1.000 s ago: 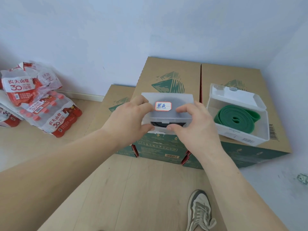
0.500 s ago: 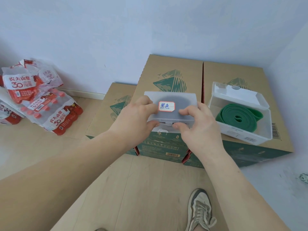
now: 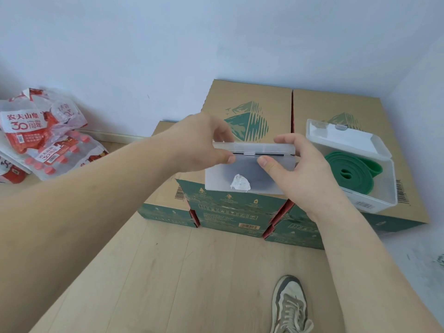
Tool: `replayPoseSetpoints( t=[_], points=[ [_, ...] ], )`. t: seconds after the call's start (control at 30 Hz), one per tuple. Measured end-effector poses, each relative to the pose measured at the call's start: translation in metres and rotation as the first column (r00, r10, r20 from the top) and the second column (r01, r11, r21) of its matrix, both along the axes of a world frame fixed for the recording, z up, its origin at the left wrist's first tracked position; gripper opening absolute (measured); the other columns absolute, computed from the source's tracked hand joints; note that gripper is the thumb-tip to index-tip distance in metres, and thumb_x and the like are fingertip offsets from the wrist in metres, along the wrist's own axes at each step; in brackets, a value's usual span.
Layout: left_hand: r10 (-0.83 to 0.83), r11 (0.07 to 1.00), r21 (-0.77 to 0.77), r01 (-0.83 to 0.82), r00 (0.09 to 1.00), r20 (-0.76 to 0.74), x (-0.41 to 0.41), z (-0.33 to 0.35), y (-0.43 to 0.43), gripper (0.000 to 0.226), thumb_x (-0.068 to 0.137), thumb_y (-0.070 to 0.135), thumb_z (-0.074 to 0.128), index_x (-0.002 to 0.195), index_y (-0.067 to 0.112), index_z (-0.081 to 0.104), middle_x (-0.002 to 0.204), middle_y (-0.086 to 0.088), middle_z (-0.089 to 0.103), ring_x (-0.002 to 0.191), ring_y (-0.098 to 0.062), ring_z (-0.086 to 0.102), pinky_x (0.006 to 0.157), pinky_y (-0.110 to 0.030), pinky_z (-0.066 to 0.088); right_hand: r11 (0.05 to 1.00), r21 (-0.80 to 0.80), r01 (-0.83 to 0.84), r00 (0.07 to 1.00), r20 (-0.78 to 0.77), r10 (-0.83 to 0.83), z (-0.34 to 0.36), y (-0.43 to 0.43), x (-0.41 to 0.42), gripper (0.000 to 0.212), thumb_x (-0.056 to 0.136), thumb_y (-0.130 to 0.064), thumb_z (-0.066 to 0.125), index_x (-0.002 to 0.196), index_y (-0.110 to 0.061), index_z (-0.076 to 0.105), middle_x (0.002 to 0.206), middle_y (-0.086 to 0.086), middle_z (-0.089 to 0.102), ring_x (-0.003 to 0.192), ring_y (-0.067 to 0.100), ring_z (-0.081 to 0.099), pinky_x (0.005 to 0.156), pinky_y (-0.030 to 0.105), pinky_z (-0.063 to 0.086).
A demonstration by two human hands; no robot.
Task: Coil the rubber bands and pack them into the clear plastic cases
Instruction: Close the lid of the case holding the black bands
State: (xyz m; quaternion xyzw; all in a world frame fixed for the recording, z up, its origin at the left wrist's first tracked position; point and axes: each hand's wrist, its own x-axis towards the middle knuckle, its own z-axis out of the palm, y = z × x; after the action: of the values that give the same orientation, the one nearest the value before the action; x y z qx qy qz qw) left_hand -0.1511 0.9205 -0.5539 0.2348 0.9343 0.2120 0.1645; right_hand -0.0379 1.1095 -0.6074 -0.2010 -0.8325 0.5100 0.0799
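I hold a closed clear plastic case [image 3: 242, 171] in the air above the front edge of the cardboard boxes, tipped so its underside faces me. A dark band shows through it. My left hand [image 3: 199, 143] grips its left end, thumb on the front latch edge. My right hand [image 3: 298, 169] grips its right end, thumb near the latch. A second clear case [image 3: 374, 200] stands open on the right box with a coiled green rubber band [image 3: 350, 171] inside and its lid [image 3: 346, 140] tilted back.
Several cardboard boxes [image 3: 249, 102] stand stacked against the wall. Packs of bottled water in red and white wrap [image 3: 43, 138] lie on the floor at the left. My shoe [image 3: 290, 306] is on the wooden floor below.
The case has tipped away from me: its labelled lid faced me before, now its underside and front latch edge do. Both hands kept hold and rose slightly.
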Motion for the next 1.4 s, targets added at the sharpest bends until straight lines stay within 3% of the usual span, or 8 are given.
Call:
replayPoseSetpoints(
  t=[0.13, 0.3, 0.73, 0.83, 1.0, 1.1, 1.27, 1.4],
  points=[
    [-0.018, 1.000, -0.005, 0.018, 1.000, 0.016, -0.008, 0.001, 0.010, 0.026, 0.087, 0.035, 0.079, 0.111, 0.034, 0.069, 0.111, 0.016, 0.066, 0.104, -0.012, 0.062, 0.087, -0.028, 0.045, 0.998, -0.064, 0.030, 0.999, -0.022, -0.031, -0.004, 0.000, -0.005, 0.048, 0.090, -0.046, 0.076, 0.130, -0.051, 0.051, 0.128, -0.016, 0.054, 0.120, 0.009, 0.051, 0.091, 0.025, 0.044],
    [0.000, 1.000, 0.024, 0.000, 1.000, 0.005, -0.012, -0.002, 0.014, 0.019, 0.089, 0.032, 0.077, 0.107, 0.033, 0.073, 0.108, 0.016, 0.069, 0.105, -0.013, 0.063, 0.093, -0.032, 0.050, 0.992, -0.105, 0.068, 0.995, -0.068, -0.076, -0.010, -0.001, -0.014, 0.027, 0.091, -0.044, 0.075, 0.113, -0.042, 0.059, 0.109, -0.022, 0.062, 0.101, 0.004, 0.062, 0.070, 0.023, 0.048],
    [-0.041, 0.999, 0.002, 0.041, 0.998, -0.043, -0.002, 0.002, 0.015, 0.020, 0.093, 0.024, 0.070, 0.110, 0.032, 0.075, 0.105, 0.013, 0.073, 0.101, -0.015, 0.064, 0.081, -0.025, 0.050, 0.966, -0.229, 0.124, 0.981, -0.115, -0.153, -0.016, -0.002, -0.016, 0.023, 0.083, -0.039, 0.086, 0.093, -0.043, 0.066, 0.093, -0.024, 0.069, 0.091, 0.011, 0.068, 0.068, 0.030, 0.051],
    [-0.066, 0.998, 0.004, 0.066, 0.997, -0.045, 0.001, -0.001, 0.011, 0.024, 0.096, 0.024, 0.065, 0.117, 0.034, 0.072, 0.112, 0.017, 0.072, 0.108, -0.012, 0.062, 0.090, -0.027, 0.047, 0.961, -0.241, 0.132, 0.979, -0.122, -0.165, -0.017, 0.000, -0.017, 0.022, 0.081, -0.036, 0.087, 0.090, -0.042, 0.067, 0.090, -0.027, 0.069, 0.089, 0.013, 0.068, 0.069, 0.032, 0.052],
    [-0.066, 0.998, -0.040, 0.058, 0.965, -0.255, 0.017, -0.017, 0.005, 0.037, 0.102, 0.033, 0.056, 0.138, 0.039, 0.059, 0.128, 0.013, 0.066, 0.119, -0.019, 0.059, 0.096, -0.036, 0.050, 0.977, -0.164, 0.134, 0.983, -0.104, -0.152, -0.016, -0.001, -0.016, 0.021, 0.085, -0.042, 0.082, 0.096, -0.041, 0.065, 0.090, -0.031, 0.066, 0.078, 0.010, 0.064, 0.068, 0.030, 0.053],
    [-0.025, 0.992, 0.108, 0.072, 0.921, -0.388, 0.025, -0.031, -0.006, 0.038, 0.100, 0.033, 0.063, 0.138, 0.030, 0.062, 0.133, 0.013, 0.064, 0.124, -0.016, 0.055, 0.102, -0.034, 0.046, 0.979, -0.153, 0.136, 0.983, -0.106, -0.153, -0.013, -0.002, -0.014, 0.020, 0.085, -0.044, 0.081, 0.096, -0.041, 0.064, 0.088, -0.027, 0.066, 0.077, 0.008, 0.063, 0.066, 0.028, 0.051],
    [0.242, 0.851, 0.486, -0.199, 0.970, -0.025, 0.022, -0.040, -0.012, 0.044, 0.080, 0.023, 0.087, 0.120, 0.028, 0.071, 0.116, 0.027, 0.061, 0.112, 0.001, 0.062, 0.104, -0.019, 0.049, 0.980, -0.127, 0.152, 0.981, -0.104, -0.165, -0.011, -0.004, -0.011, 0.025, 0.085, -0.047, 0.081, 0.100, -0.037, 0.064, 0.091, -0.022, 0.066, 0.077, 0.003, 0.062, 0.064, 0.026, 0.049],
    [0.216, 0.923, 0.354, -0.153, 0.966, -0.144, 0.018, -0.033, -0.010, 0.036, 0.082, 0.029, 0.084, 0.113, 0.029, 0.068, 0.110, 0.021, 0.061, 0.106, -0.007, 0.061, 0.096, -0.026, 0.050, 0.982, -0.092, 0.162, 0.980, -0.103, -0.171, -0.011, -0.006, -0.009, 0.028, 0.084, -0.050, 0.081, 0.101, -0.037, 0.063, 0.093, -0.021, 0.065, 0.082, 0.004, 0.063, 0.064, 0.028, 0.051]
  ],
)
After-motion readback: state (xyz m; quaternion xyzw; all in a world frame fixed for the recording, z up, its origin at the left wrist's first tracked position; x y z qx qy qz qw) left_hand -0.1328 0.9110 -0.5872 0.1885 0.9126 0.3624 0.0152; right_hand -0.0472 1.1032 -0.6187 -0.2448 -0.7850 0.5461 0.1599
